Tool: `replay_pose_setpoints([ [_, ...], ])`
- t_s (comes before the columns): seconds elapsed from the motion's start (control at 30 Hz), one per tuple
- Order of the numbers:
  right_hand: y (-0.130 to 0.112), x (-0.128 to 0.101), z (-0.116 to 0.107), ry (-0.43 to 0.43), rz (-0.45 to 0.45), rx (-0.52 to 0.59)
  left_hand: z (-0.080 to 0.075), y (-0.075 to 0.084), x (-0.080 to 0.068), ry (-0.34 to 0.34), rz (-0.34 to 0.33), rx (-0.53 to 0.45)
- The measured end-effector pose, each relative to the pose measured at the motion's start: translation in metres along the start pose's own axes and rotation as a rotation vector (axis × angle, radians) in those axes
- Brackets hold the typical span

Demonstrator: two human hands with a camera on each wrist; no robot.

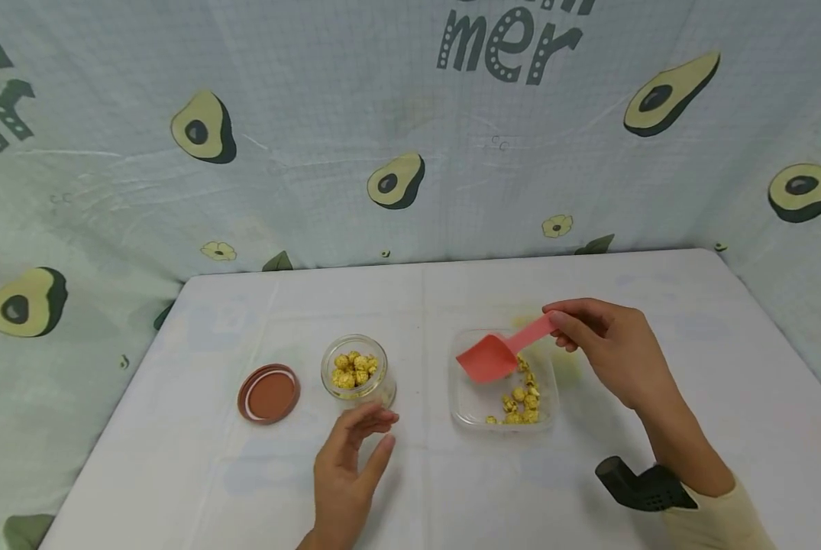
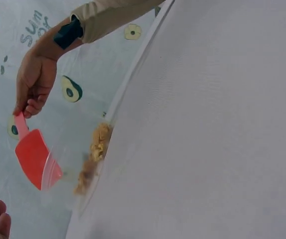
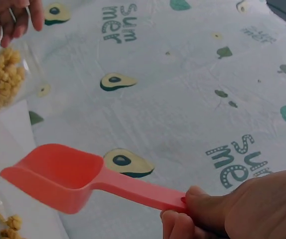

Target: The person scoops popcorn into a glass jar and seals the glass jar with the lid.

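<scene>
My right hand (image 1: pixel 612 347) pinches the handle of a red scoop (image 1: pixel 487 359), whose bowl is bare inside in the right wrist view (image 3: pixel 58 172). Below the scoop sits a clear plastic container (image 1: pixel 467 409), with yellow popcorn (image 1: pixel 520 405) gathered along its right side and near corner. Just in front of a glass jar (image 1: pixel 384 388), my left hand (image 1: pixel 348 470) has its fingers loosely bent around nothing, thumb apart. Popcorn (image 1: pixel 353 370) shows through the jar's mouth.
Left of the jar, a brown round lid (image 1: pixel 269 393) lies with its inner side up on the white-covered table (image 1: pixel 176 458). A cloth with avocado prints (image 1: pixel 300 114) hangs behind the table's far edge. A black device (image 1: pixel 644 487) is worn at the right wrist.
</scene>
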State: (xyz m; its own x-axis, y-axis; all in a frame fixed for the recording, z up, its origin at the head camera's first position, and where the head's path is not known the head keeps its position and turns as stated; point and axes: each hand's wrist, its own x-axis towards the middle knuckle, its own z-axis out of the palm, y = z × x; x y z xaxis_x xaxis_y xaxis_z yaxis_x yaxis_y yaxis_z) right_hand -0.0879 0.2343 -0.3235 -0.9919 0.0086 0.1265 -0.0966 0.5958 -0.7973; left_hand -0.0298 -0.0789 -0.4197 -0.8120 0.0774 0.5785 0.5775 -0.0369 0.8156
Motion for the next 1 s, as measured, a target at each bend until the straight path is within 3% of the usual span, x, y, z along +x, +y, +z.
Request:
replay_pose_setpoints([
  [0.13, 0.002, -0.001, -0.004, -0.030, -0.029, -0.056, 0.014, -0.005, 0.007, -0.162, -0.129, 0.062],
  [0.27, 0.004, 0.000, -0.005, -0.014, -0.085, -0.115, 0.025, -0.017, 0.013, -0.257, -0.164, 0.112],
  [0.57, 0.008, 0.000, -0.007, 0.015, -0.142, -0.113, 0.040, -0.034, 0.017, -0.257, -0.257, 0.038],
  [0.83, 0.014, 0.003, -0.008, 0.067, -0.301, -0.079, 0.052, -0.039, 0.025, -0.279, -0.238, 0.044],
  [1.0, 0.015, 0.002, -0.006, 0.061, -0.333, -0.078, 0.056, -0.043, 0.024, -0.281, -0.264, 0.072],
])
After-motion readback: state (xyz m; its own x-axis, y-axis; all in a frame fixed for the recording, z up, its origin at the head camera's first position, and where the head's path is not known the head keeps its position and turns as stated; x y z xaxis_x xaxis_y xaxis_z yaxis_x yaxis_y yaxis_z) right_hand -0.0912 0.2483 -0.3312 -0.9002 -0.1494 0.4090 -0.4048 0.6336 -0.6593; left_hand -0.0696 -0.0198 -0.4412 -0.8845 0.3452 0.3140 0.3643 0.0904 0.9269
